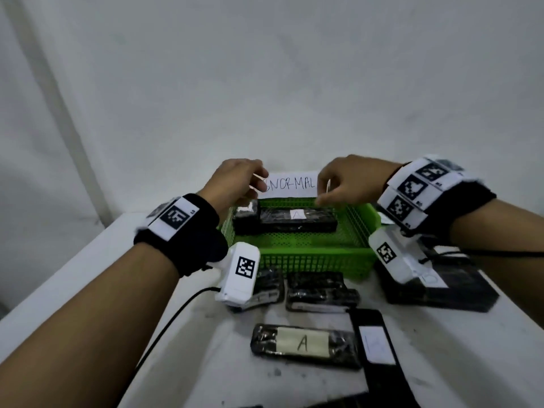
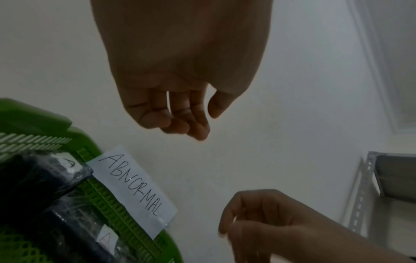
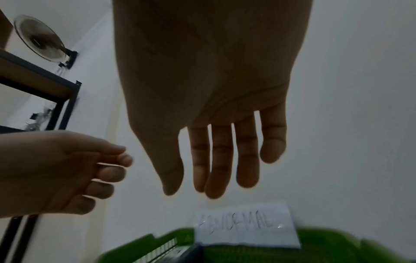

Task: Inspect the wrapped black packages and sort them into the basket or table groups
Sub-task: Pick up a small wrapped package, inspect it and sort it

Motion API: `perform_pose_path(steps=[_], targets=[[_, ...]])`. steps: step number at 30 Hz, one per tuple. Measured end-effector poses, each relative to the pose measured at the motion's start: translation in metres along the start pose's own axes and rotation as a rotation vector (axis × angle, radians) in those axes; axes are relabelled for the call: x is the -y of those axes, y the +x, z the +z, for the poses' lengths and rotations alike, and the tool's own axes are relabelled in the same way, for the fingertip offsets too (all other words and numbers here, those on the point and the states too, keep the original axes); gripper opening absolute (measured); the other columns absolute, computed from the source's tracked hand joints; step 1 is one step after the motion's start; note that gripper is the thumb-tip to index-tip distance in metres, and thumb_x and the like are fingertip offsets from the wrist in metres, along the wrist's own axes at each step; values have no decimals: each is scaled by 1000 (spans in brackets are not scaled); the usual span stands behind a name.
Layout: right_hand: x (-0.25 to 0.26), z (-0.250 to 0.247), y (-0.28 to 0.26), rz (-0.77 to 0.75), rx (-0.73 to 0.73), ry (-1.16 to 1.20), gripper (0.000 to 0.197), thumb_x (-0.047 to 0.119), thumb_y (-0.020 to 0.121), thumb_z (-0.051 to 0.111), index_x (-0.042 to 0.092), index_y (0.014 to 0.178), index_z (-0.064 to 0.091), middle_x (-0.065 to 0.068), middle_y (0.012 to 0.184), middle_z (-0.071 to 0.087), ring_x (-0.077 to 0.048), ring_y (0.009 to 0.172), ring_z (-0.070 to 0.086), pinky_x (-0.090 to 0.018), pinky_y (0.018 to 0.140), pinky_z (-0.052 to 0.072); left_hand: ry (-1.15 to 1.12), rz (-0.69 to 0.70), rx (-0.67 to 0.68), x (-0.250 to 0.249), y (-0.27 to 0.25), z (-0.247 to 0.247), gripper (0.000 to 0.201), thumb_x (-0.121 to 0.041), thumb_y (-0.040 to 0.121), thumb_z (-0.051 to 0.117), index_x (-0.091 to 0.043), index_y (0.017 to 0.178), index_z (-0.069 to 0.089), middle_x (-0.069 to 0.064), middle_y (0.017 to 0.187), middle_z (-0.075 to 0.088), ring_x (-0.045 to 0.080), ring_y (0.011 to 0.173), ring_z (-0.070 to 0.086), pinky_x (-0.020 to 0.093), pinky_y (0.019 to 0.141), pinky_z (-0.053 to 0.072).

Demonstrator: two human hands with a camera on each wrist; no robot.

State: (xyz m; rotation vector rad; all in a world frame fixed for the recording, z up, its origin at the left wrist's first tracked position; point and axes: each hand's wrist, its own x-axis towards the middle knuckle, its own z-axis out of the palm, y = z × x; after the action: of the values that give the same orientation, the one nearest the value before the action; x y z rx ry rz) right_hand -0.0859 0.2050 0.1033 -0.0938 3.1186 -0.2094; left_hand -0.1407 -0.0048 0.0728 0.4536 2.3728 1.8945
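Note:
The green basket [image 1: 309, 256] stands at the back of the white table [image 1: 441, 363], with a paper label reading ABNORMAL [image 1: 291, 185] on its far rim. Two wrapped black packages lie inside, one tagged A [image 1: 297, 220] and one to its left [image 1: 245, 216]. My left hand [image 1: 238, 184] and right hand [image 1: 347, 184] hover at the label's two ends, above the far rim. In the left wrist view my left hand [image 2: 175, 115] is loosely curled and empty. My right hand [image 3: 213, 160] has straight fingers and holds nothing. More wrapped packages [image 1: 304, 344] lie on the table in front.
In front of the basket lie a stacked pair of packages [image 1: 321, 293], one at the left [image 1: 268, 285], a slim black one with a label [image 1: 376, 346] and a large flat black one [image 1: 441, 287]. A white wall stands close behind. A cable [image 1: 164, 328] trails off the left wrist.

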Motion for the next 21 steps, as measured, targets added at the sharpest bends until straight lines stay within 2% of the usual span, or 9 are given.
perform_pose_path(steps=[2, 4, 7, 10, 12, 14, 17, 19, 21], targets=[[17, 22, -18, -42, 115, 34, 21, 46, 90, 70, 25, 90, 74, 9, 79, 76, -15, 77, 73, -33, 80, 58, 58, -42, 51, 4, -20, -3, 26, -28, 102, 46, -16, 85, 62, -2, 68, 62, 11, 49, 49, 22, 51, 36], [35, 47, -30, -87, 197, 62, 24, 45, 91, 68, 25, 100, 77, 10, 86, 77, -14, 78, 73, -36, 86, 59, 112, -90, 87, 13, -39, -6, 29, -31, 103, 46, -15, 86, 63, -1, 68, 64, 12, 51, 50, 22, 52, 37], [56, 82, -38, -135, 239, 55, 47, 49, 92, 66, 25, 133, 65, 6, 126, 68, -16, 113, 64, -35, 103, 49, 211, -165, 156, 30, -62, -11, 34, -36, 104, 45, -14, 89, 66, -1, 73, 68, 15, 60, 54, 25, 59, 41], [71, 112, -41, -144, 257, 48, 66, 48, 91, 68, 28, 149, 47, 3, 146, 56, -21, 129, 55, -35, 108, 43, 320, -204, 140, 56, -78, -15, 32, -37, 104, 46, -14, 96, 66, 1, 90, 66, 17, 74, 57, 29, 70, 46], [74, 123, -41, -128, 217, 44, 69, 46, 90, 70, 32, 151, 43, 3, 147, 55, -22, 130, 54, -37, 107, 45, 376, -228, 110, 75, -85, -17, 32, -38, 102, 50, -10, 110, 62, 6, 104, 62, 21, 91, 59, 34, 77, 50], [73, 127, -39, -111, 196, 57, 68, 43, 89, 72, 32, 150, 44, 3, 145, 57, -22, 127, 56, -38, 105, 46, 368, -256, 61, 91, -88, -20, 33, -36, 99, 58, -8, 116, 58, 8, 111, 60, 23, 102, 58, 38, 83, 53], [70, 126, -36, -82, 194, 69, 73, 41, 88, 74, 30, 152, 41, 2, 149, 53, -23, 132, 53, -38, 109, 44, 326, -271, 38, 102, -86, -23, 37, -27, 91, 71, -11, 119, 53, 9, 114, 62, 21, 101, 60, 37, 85, 54], [68, 126, -35, -78, 177, 82, 76, 38, 88, 75, 29, 154, 38, 3, 154, 49, -22, 137, 49, -35, 111, 41, 376, -287, 119, 107, -84, -22, 50, -21, 84, 78, -12, 125, 51, 9, 116, 64, 22, 98, 61, 37, 84, 54], [68, 127, -35, -80, 150, 105, 77, 35, 86, 77, 31, 153, 39, 4, 155, 47, -22, 139, 47, -35, 112, 39, 430, -286, 164, 113, -84, -20, 57, -16, 79, 82, -12, 127, 51, 8, 114, 65, 22, 91, 62, 35, 77, 53]])
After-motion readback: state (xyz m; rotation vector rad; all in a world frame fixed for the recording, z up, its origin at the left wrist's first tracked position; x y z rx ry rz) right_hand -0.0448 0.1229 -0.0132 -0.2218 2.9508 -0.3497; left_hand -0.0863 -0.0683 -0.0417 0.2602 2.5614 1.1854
